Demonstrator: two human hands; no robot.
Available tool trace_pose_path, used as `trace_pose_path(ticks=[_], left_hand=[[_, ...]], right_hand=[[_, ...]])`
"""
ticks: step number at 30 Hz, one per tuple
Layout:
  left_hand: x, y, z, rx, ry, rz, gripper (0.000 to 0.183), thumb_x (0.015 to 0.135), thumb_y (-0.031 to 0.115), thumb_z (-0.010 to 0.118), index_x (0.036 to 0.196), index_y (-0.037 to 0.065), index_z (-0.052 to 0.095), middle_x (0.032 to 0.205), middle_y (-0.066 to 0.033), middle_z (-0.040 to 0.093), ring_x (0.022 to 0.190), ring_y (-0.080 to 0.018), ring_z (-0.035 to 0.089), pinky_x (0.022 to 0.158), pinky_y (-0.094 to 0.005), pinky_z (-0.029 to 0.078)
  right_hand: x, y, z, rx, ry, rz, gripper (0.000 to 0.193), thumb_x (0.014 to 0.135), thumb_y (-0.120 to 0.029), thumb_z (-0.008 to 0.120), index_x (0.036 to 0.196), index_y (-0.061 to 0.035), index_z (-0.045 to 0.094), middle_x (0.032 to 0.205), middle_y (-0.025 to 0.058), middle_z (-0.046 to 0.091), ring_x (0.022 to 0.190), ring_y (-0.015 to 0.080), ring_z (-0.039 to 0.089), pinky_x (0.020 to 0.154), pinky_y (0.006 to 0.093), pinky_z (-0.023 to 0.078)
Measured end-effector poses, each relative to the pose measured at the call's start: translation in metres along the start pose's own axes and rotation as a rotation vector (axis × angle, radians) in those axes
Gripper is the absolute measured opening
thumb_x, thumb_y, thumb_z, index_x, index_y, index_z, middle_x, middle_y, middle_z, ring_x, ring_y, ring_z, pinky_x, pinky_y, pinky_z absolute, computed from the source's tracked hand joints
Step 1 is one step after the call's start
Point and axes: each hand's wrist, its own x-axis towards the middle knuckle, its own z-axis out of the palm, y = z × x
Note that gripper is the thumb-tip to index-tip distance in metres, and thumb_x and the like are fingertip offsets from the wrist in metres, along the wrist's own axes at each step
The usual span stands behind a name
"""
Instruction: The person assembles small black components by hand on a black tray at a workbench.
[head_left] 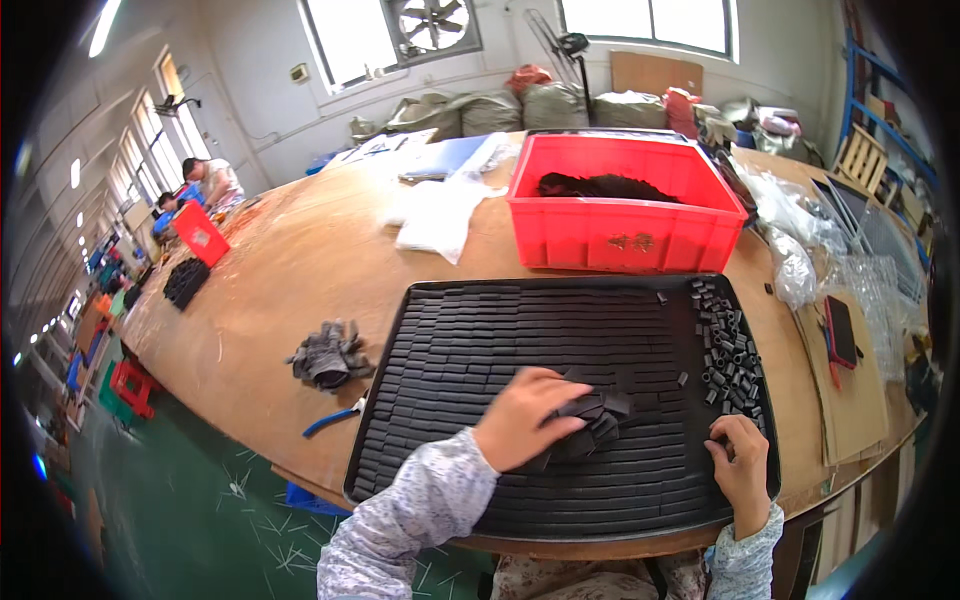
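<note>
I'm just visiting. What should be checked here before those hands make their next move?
1. Left hand at the loose black pieces: ok, it reaches into the pile.
2. Right hand free: cannot tell; it is curled at the right side of the tray.
3. Small black tubes all together: not ok; a couple lie apart.
4. Neat rows fully uncovered: not ok; the pile covers some.
5. Grey glove bundle off the tray: ok, on the table to its left.
</note>
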Motion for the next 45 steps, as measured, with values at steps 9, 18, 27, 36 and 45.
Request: trace_pose_path(ticks=[9, 18, 27, 36, 45], left_hand=[[0.002, -0.041, -0.011, 0.097, 0.067, -0.114, 0.021, 0.075, 0.01, 0.075, 0.094, 0.006, 0.066, 0.098, -0.0092, 0.061, 0.091, -0.0292, 0.056, 0.082, -0.0373, 0.047], [-0.007, -0.029, -0.028, -0.163, 0.156, -0.283, 0.006, 0.081, -0.008, 0.062, 0.082, -0.002, 0.059, 0.085, -0.0115, 0.065, 0.072, -0.0165, 0.067, 0.061, -0.0273, 0.056], [-0.008, 0.062, 0.047, -1.022, -0.169, -0.281, 0.018, 0.083, -0.003, 0.07, 0.087, 0.0, 0.052, 0.093, -0.0087, 0.065, 0.089, -0.0128, 0.064, 0.079, -0.0268, 0.054], [0.02, 0.08, 0.088, -1.013, -0.397, -0.34, 0.018, 0.084, 0.004, 0.072, 0.095, -0.004, 0.06, 0.074, -0.0046, 0.065, 0.065, -0.0098, 0.063, 0.062, -0.0237, 0.053], [0.011, 0.092, 0.091, -1.01, -0.55, -0.374, 0.019, 0.082, 0.007, 0.076, 0.09, -0.004, 0.063, 0.075, -0.0032, 0.065, 0.067, -0.0084, 0.062, 0.063, -0.0226, 0.052]], right_hand=[[0.004, 0.004, -0.003, -0.041, -0.012, 0.098, 0.027, 0.064, 0.008, 0.071, 0.085, -0.0033, 0.058, 0.086, 0.0108, 0.062, 0.08, 0.0298, 0.061, 0.062, 0.0354, 0.049], [-0.006, 0.016, -0.004, -0.194, 0.193, 0.136, 0.023, 0.067, 0.006, 0.068, 0.082, -0.0044, 0.055, 0.081, 0.0104, 0.06, 0.081, 0.0315, 0.058, 0.069, 0.0389, 0.047], [-0.01, 0.019, -0.001, -0.105, 0.283, -0.058, 0.02, 0.066, 0.004, 0.07, 0.078, -0.006, 0.058, 0.077, 0.0084, 0.062, 0.08, 0.0299, 0.058, 0.071, 0.0392, 0.047], [-0.032, -0.012, -0.017, 1.017, 0.019, 0.186, 0.011, 0.084, 0.001, 0.069, 0.091, -0.0001, 0.061, 0.092, 0.0035, 0.066, 0.08, 0.006, 0.059, 0.07, 0.0213, 0.05], [-0.061, -0.023, -0.006, 1.222, -0.147, 0.318, 0.01, 0.088, 0.001, 0.065, 0.097, 0.0022, 0.06, 0.097, 0.0062, 0.065, 0.087, 0.0082, 0.06, 0.078, 0.0236, 0.052]])
